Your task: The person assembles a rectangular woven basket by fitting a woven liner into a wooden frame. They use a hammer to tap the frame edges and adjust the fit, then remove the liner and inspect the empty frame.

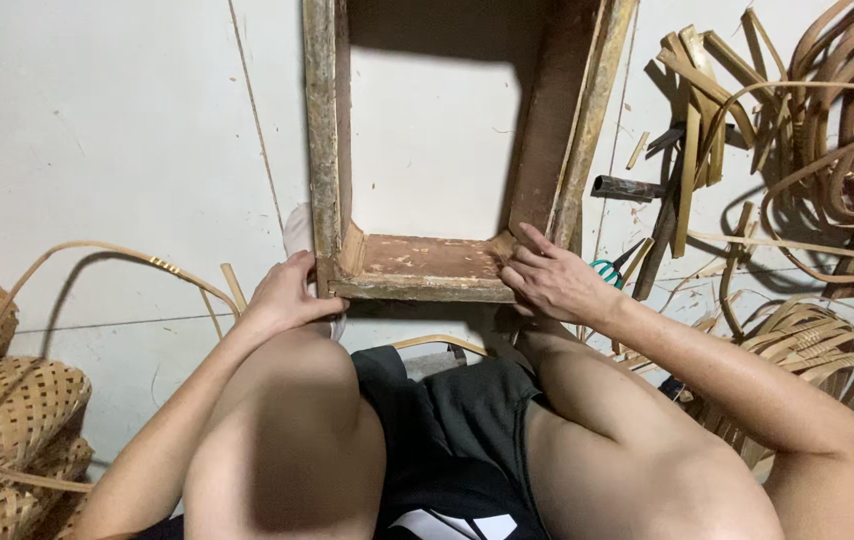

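- Head view: a worn, open wooden frame of brown boards [427,268] lies on the pale floor [117,140] straight ahead of the seated person's knees, its long axis running away from them to the picture's top edge, where its far end is cut off
- The left hand [287,298] is curled over the frame's near left corner, fingers wrapped on the outer edge, holding nothing else
- The right hand [547,280] lies on the near right corner, fingers bent and pressing the near crossboard where it meets the side board; whether they pinch anything small there I cannot tell
- Both hands touch the frame's near end, neither nearer than the other
- Right of the frame, loose bamboo strips [827,150] lie heaped, with green-handled scissors [609,268] just beyond the right hand and a dark metal tube [625,187] further off
- Woven bamboo baskets [7,420] sit at the floor's lower left, partly cut off
- The frame's underside and the left fingertips are hidden
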